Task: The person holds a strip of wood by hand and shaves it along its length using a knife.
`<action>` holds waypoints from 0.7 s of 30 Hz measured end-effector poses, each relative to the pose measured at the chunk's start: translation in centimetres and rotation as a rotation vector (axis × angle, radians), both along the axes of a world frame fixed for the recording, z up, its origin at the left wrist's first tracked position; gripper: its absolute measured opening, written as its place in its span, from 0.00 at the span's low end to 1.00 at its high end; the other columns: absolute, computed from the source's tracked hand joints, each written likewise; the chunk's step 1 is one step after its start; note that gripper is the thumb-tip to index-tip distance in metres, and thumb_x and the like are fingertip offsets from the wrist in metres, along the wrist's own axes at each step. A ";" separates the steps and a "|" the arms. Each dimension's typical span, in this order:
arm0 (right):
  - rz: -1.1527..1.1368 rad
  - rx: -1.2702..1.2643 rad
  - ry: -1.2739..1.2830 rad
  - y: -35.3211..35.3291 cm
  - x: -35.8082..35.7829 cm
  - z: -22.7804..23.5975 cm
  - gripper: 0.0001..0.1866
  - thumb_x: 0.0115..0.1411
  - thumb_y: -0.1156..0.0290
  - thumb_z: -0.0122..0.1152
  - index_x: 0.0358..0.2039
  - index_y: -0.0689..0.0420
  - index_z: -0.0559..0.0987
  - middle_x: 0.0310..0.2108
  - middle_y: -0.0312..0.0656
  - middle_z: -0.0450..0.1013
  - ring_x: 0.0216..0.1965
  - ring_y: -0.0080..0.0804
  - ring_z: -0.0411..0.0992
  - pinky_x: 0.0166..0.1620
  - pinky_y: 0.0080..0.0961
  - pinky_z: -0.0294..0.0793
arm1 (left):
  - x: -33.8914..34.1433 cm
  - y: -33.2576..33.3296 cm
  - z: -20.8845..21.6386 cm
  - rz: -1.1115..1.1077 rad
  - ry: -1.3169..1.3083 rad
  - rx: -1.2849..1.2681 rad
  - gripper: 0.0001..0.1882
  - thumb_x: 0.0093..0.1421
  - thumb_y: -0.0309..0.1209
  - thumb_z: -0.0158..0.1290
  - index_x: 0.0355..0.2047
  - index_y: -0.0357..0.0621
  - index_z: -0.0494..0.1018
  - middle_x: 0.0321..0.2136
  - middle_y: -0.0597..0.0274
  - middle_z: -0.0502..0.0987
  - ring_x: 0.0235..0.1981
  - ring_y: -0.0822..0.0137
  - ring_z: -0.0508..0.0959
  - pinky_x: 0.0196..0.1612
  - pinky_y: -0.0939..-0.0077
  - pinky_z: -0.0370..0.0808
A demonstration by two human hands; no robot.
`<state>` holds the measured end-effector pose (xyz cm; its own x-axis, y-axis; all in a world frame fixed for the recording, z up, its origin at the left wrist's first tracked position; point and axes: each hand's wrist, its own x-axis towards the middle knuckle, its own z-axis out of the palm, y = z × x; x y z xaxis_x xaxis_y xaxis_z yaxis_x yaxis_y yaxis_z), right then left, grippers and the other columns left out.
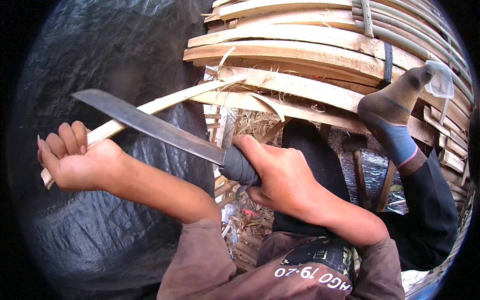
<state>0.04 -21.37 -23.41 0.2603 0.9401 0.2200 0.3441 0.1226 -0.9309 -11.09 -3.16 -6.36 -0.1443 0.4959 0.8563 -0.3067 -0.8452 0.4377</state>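
Note:
My left hand [75, 157] is closed around the near end of a pale wooden stick [172, 99]. The stick slants up and to the right, its far end at the stacked planks. My right hand [282, 175] grips the dark wrapped handle of a machete [160, 131]. The long grey blade crosses over the stick just beyond my left hand, its tip pointing to the upper left. Whether the edge touches the wood I cannot tell. A thin curled shaving [225, 60] stands up near the stick's far end.
Long pale planks [300, 37] are stacked across the top and right. A black plastic sheet [115, 55] hangs at the left. My socked foot [392, 107] is by the planks, near a clear plastic container [440, 80]. Fine wood shavings [250, 122] lie below the planks.

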 end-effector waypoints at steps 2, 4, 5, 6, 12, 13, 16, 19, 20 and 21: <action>-0.072 -0.166 -0.061 1.3 0.0 -4.6 0.31 0.41 0.78 0.68 0.48 0.55 0.69 0.30 0.56 0.77 0.37 0.62 0.76 0.37 0.51 0.75 | 0.6 -1.2 -0.1 0.213 0.023 -0.022 0.14 0.66 0.24 0.46 0.24 0.52 0.59 0.13 0.75 0.47 0.13 0.79 0.46 0.18 0.79 0.43; -0.178 -0.352 -0.121 2.5 2.5 -10.4 0.28 0.42 0.78 0.68 0.46 0.56 0.68 0.30 0.58 0.77 0.37 0.63 0.76 0.37 0.53 0.74 | 1.0 -1.2 -0.3 0.159 -0.008 -0.020 0.11 0.66 0.22 0.46 0.27 0.49 0.62 0.13 0.75 0.49 0.12 0.80 0.46 0.17 0.81 0.44; -0.210 -0.367 -0.115 3.2 3.8 -10.4 0.27 0.43 0.78 0.68 0.45 0.57 0.68 0.30 0.59 0.77 0.38 0.64 0.76 0.38 0.53 0.74 | 0.8 -0.8 -0.6 0.108 -0.031 -0.017 0.07 0.65 0.21 0.47 0.29 0.46 0.65 0.12 0.74 0.50 0.11 0.80 0.47 0.16 0.83 0.45; -0.210 -0.343 -0.130 2.8 3.4 -10.2 0.23 0.45 0.76 0.66 0.42 0.58 0.68 0.29 0.61 0.77 0.37 0.64 0.76 0.38 0.55 0.75 | 0.1 -0.8 -0.5 0.016 -0.016 -0.029 0.07 0.65 0.21 0.47 0.30 0.45 0.65 0.12 0.74 0.50 0.11 0.81 0.47 0.16 0.83 0.44; -0.111 -0.314 0.141 1.8 2.4 -6.6 0.21 0.48 0.75 0.61 0.44 0.59 0.68 0.29 0.66 0.76 0.38 0.68 0.75 0.42 0.58 0.74 | 1.3 -1.1 -0.6 0.093 -0.005 0.006 0.08 0.65 0.21 0.47 0.28 0.47 0.65 0.12 0.75 0.50 0.10 0.80 0.47 0.16 0.83 0.44; -0.050 -0.255 0.166 0.9 2.3 -4.9 0.22 0.47 0.76 0.61 0.44 0.57 0.68 0.29 0.64 0.76 0.37 0.66 0.76 0.42 0.57 0.75 | 1.0 -0.8 -0.5 0.070 0.012 0.018 0.09 0.65 0.21 0.48 0.28 0.47 0.65 0.12 0.75 0.50 0.10 0.80 0.47 0.16 0.83 0.44; 0.006 -0.200 0.076 -0.4 1.5 -1.1 0.23 0.46 0.76 0.63 0.44 0.54 0.68 0.28 0.61 0.77 0.37 0.64 0.77 0.40 0.55 0.76 | 0.3 -0.1 -0.1 0.072 -0.002 0.002 0.09 0.66 0.22 0.47 0.28 0.48 0.65 0.12 0.75 0.50 0.10 0.80 0.47 0.16 0.83 0.44; -0.129 -0.042 -0.102 0.5 1.1 -4.6 0.27 0.43 0.76 0.69 0.45 0.52 0.70 0.29 0.55 0.79 0.34 0.60 0.79 0.36 0.53 0.78 | 0.2 -0.4 0.3 0.041 0.006 0.001 0.10 0.66 0.22 0.47 0.27 0.49 0.65 0.12 0.75 0.50 0.10 0.80 0.47 0.16 0.83 0.45; -0.132 -0.356 -0.092 1.4 2.1 -7.1 0.28 0.42 0.76 0.67 0.47 0.55 0.72 0.31 0.59 0.77 0.37 0.62 0.77 0.39 0.51 0.77 | 0.4 -0.4 -0.1 0.006 0.005 -0.008 0.10 0.66 0.22 0.46 0.27 0.49 0.65 0.12 0.74 0.51 0.10 0.80 0.47 0.16 0.83 0.45; -0.267 -0.412 -0.059 1.8 3.3 -11.4 0.24 0.45 0.76 0.65 0.45 0.56 0.71 0.30 0.61 0.77 0.37 0.64 0.76 0.40 0.54 0.76 | 1.0 -0.6 -0.1 -0.008 -0.006 -0.009 0.10 0.66 0.22 0.46 0.27 0.49 0.65 0.12 0.74 0.51 0.10 0.80 0.47 0.16 0.83 0.45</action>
